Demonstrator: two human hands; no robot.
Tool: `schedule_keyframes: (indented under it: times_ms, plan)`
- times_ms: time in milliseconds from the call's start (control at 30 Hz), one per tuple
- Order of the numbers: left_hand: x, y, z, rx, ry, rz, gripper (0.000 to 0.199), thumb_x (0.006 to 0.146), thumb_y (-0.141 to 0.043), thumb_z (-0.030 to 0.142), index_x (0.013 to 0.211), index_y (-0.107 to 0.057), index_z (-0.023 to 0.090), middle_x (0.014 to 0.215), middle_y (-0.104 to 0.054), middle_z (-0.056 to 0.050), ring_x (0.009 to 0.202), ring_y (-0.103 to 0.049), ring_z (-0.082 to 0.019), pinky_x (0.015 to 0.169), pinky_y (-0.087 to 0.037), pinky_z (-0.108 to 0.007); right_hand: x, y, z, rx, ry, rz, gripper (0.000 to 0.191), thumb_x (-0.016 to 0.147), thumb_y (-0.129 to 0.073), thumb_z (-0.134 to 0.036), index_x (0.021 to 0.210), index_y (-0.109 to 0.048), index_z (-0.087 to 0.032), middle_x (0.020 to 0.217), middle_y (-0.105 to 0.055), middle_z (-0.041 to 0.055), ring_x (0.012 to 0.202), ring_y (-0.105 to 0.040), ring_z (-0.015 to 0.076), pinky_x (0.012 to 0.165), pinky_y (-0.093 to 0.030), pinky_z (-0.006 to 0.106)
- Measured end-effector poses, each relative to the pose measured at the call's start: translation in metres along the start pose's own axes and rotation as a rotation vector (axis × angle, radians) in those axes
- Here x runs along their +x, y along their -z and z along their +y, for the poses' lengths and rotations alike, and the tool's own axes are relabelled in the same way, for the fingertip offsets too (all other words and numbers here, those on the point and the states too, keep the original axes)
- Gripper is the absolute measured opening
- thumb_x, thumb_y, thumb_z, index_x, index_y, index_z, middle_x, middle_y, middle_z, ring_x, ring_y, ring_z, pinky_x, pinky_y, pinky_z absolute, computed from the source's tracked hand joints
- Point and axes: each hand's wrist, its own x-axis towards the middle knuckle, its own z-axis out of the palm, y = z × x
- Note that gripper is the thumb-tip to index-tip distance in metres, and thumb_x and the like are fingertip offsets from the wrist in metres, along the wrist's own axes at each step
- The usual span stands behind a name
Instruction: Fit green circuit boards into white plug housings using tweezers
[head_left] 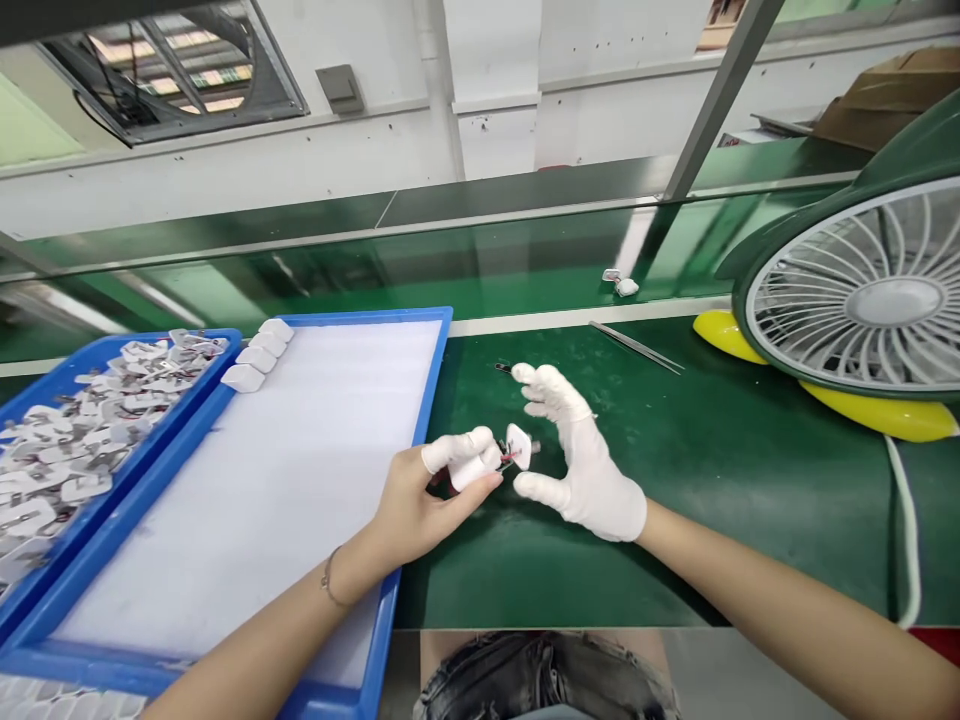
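My left hand, with white covers on some fingers, is closed around a small white plastic housing. Red and dark wires run out of the housing to a white plastic end piece, which sticks out towards the right. Just beyond that piece is my right hand in a white glove, its thumb and fingers spread apart with nothing between them. Past the right fingertips lies a small dark part on the green bench.
At left, a blue tray with a white liner carries several white housings. A second blue tray holds many white parts. Tweezers, a wired white piece and a green fan are to the right.
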Motion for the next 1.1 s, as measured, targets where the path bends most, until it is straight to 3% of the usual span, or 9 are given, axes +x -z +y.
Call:
schedule_keyframes:
  times_ms: [67, 133, 267, 367, 533, 633, 767, 900, 1100]
  plan:
    - [0.001, 0.0, 0.005, -0.097, 0.151, 0.103, 0.022, 0.078, -0.067, 0.024, 0.097, -0.057, 0.018, 0.068, -0.062, 0.002, 0.058, -0.054, -0.008, 0.056, -0.043, -0.02, 0.0, 0.0, -0.001, -0.09, 0.083, 0.023, 0.08, 0.073, -0.073, -0.041, 0.139, -0.031, -0.023, 0.141, -0.038, 0.0127, 0.128, -0.04, 0.028, 0.104, -0.04, 0.048]
    - [0.003, -0.002, 0.011, -0.199, 0.32, 0.158, 0.02, 0.078, -0.068, 0.027, 0.089, -0.054, 0.018, 0.069, -0.063, 0.001, 0.062, -0.057, -0.01, 0.058, -0.044, -0.021, -0.002, -0.003, -0.003, -0.174, 0.166, -0.007, 0.069, 0.073, -0.074, -0.034, 0.131, -0.038, -0.023, 0.13, -0.047, 0.012, 0.122, -0.045, 0.0275, 0.102, -0.04, 0.049]
    - [0.01, -0.01, 0.024, -0.507, 0.598, 0.159, 0.026, 0.078, -0.067, 0.032, 0.083, -0.044, 0.02, 0.063, -0.062, 0.004, 0.059, -0.058, -0.01, 0.058, -0.046, -0.021, -0.01, -0.015, -0.002, -0.141, 0.199, 0.015, 0.068, 0.072, -0.075, -0.028, 0.128, -0.038, -0.02, 0.119, -0.049, 0.0124, 0.11, -0.051, 0.0251, 0.09, -0.05, 0.044]
    - [0.014, -0.02, 0.03, -0.647, 0.672, 0.138, 0.03, 0.078, -0.067, 0.033, 0.082, -0.04, 0.02, 0.058, -0.059, 0.006, 0.054, -0.057, -0.009, 0.052, -0.044, -0.019, -0.012, -0.02, 0.002, -0.081, 0.183, 0.092, 0.066, 0.072, -0.075, -0.03, 0.127, -0.039, -0.02, 0.115, -0.047, 0.0114, 0.101, -0.054, 0.0219, 0.082, -0.054, 0.039]
    - [0.016, -0.026, 0.031, -0.665, 0.649, 0.116, 0.029, 0.078, -0.066, 0.034, 0.082, -0.042, 0.02, 0.067, -0.067, 0.001, 0.066, -0.067, -0.015, 0.055, -0.051, -0.023, -0.009, -0.012, -0.001, -0.1, 0.147, 0.147, 0.051, 0.076, -0.073, -0.023, 0.119, -0.046, -0.022, 0.109, -0.054, 0.0082, 0.089, -0.06, 0.0169, 0.077, -0.056, 0.034]
    - [0.014, -0.021, 0.031, -0.509, 0.513, 0.072, 0.022, 0.078, -0.066, 0.028, 0.087, -0.048, 0.019, 0.076, -0.072, -0.003, 0.071, -0.069, -0.017, 0.065, -0.057, -0.028, -0.008, -0.005, -0.008, -0.127, 0.12, 0.136, 0.046, 0.078, -0.071, -0.023, 0.119, -0.049, -0.022, 0.11, -0.057, 0.0085, 0.091, -0.062, 0.0175, 0.08, -0.056, 0.034]
    - [0.01, -0.011, 0.029, -0.402, 0.329, 0.002, 0.022, 0.075, -0.067, 0.017, 0.092, -0.053, 0.019, 0.083, -0.072, -0.002, 0.074, -0.069, -0.014, 0.069, -0.058, -0.024, -0.007, -0.002, -0.013, -0.14, 0.139, 0.094, 0.043, 0.08, -0.069, -0.022, 0.118, -0.05, -0.021, 0.111, -0.06, 0.0087, 0.097, -0.061, 0.0182, 0.084, -0.055, 0.033]
    - [0.007, -0.006, 0.024, -0.407, 0.326, -0.079, 0.017, 0.076, -0.068, 0.016, 0.08, -0.051, 0.018, 0.074, -0.066, 0.002, 0.067, -0.064, -0.009, 0.063, -0.054, -0.017, -0.006, -0.002, -0.013, -0.149, 0.191, 0.039, 0.04, 0.082, -0.066, -0.022, 0.119, -0.049, -0.022, 0.106, -0.061, 0.0079, 0.098, -0.061, 0.0183, 0.084, -0.053, 0.033]
    - [0.001, -0.009, 0.016, -0.432, 0.332, -0.157, 0.017, 0.077, -0.067, 0.02, 0.076, -0.051, 0.018, 0.072, -0.061, 0.003, 0.063, -0.058, -0.007, 0.06, -0.05, -0.017, -0.004, 0.001, -0.011, -0.166, 0.201, -0.112, 0.034, 0.085, -0.064, -0.024, 0.116, -0.05, -0.021, 0.104, -0.061, 0.0081, 0.095, -0.059, 0.0191, 0.082, -0.052, 0.037]
